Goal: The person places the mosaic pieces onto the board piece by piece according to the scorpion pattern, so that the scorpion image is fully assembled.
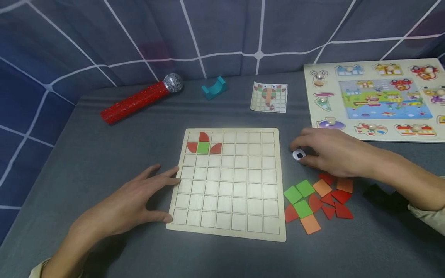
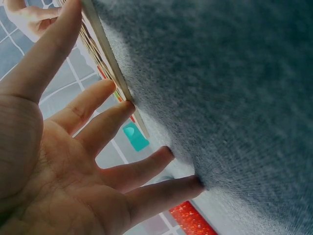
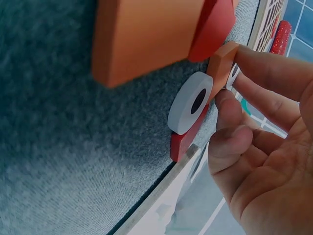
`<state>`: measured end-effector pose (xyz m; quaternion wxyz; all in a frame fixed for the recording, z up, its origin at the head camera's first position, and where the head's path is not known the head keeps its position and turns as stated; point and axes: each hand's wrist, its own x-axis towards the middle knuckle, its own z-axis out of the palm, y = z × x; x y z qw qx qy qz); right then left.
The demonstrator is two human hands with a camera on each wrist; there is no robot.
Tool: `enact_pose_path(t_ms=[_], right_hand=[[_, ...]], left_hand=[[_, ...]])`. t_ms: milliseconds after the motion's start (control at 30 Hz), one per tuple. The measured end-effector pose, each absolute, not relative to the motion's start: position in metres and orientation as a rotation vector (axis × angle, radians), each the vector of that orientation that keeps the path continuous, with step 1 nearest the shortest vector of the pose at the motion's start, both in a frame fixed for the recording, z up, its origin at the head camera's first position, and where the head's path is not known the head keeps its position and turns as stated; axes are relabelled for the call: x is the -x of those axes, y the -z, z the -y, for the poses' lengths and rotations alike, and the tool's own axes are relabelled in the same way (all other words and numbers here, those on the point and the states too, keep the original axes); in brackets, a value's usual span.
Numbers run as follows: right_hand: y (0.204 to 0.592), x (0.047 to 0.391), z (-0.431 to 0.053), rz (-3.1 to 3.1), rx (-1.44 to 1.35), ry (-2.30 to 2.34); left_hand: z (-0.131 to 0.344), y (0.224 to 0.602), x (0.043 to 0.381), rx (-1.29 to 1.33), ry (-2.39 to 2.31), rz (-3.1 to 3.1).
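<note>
My left hand [image 1: 139,197] rests its fingertips and thumb along the left edge of a wooden grid board [image 1: 228,236], fingers stretched out. Placed in the board's upper left are a green square [image 1: 203,148] and several red rounded pieces [image 1: 216,148]. To the right of the board, my right hand [image 1: 335,152] pinches a white round eye piece [image 1: 298,155] with a black pupil between thumb and fingers. Beneath it lies a loose pile with green squares [image 1: 303,209], orange squares [image 1: 310,224] and red pieces [image 1: 343,211]. A second eye piece [image 3: 182,115] shows near the right hand in the right wrist view.
Behind the board lie a red microphone [image 1: 135,102], a teal curved block [image 1: 214,88] and a small pattern card [image 1: 269,104]. A knobbed vehicle puzzle [image 1: 325,104] stands at the back right, close to the right hand. A checked cloth [image 1: 229,31] hangs behind the grey table [image 1: 114,154].
</note>
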<state>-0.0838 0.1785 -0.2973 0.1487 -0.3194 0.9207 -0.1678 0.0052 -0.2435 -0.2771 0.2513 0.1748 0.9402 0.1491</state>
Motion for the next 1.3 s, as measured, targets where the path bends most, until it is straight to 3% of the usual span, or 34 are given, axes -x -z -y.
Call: enact_pose_path(t_ms=[833,1300], right_hand=[[0.289,0.081,-0.178,-2.704,0.986,0.428],[0.278,0.092,-0.141,-2.742,1.116,0.522]], left_hand=[[0.243,0.277,-0.006,-0.520,-0.424,-2.581],[0.244,0.277,-0.005,-0.490,-0.420,-2.570]])
